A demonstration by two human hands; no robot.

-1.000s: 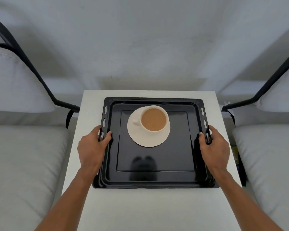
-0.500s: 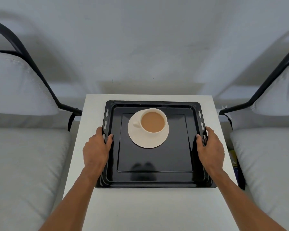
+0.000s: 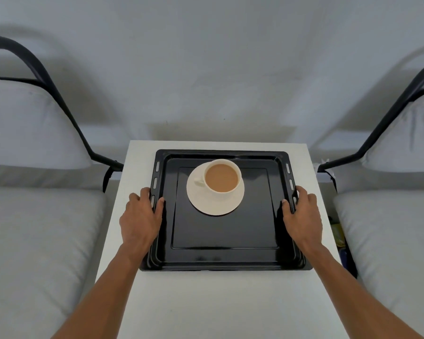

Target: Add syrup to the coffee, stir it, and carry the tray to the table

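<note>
A: Where is the tray?

B: Flat on the small white table [image 3: 218, 302], by the look of it; black tray [image 3: 224, 231] lying square toward the table's far end, between two grey cushioned seats.

A: And on the tray?

B: White cup [image 3: 222, 176] of milky brown coffee on a white saucer [image 3: 214, 204], toward the tray's far side, a little left of the tray's middle. Upright, nothing spilled. No spoon or syrup bottle anywhere in view.

A: Hands?

B: Left hand [image 3: 140, 216] on the tray's left rim, thumb hooked over onto the inside, fingers curled round the outer edge, closed on the rim. Right hand [image 3: 301, 214] the same on the tray's right rim: thumb inside, fingers wrapped outside, clamped on the edge. Both about level with the saucer's near edge.

A: How far along, then?

B: Near the end, judging by this. Tray apparently resting on the table, so carrying seems done. Syrup and stirring impossible to confirm from the coffee's surface, though its even colour fits a stirred drink. Left to do, probably: only letting go of both rims.
</note>
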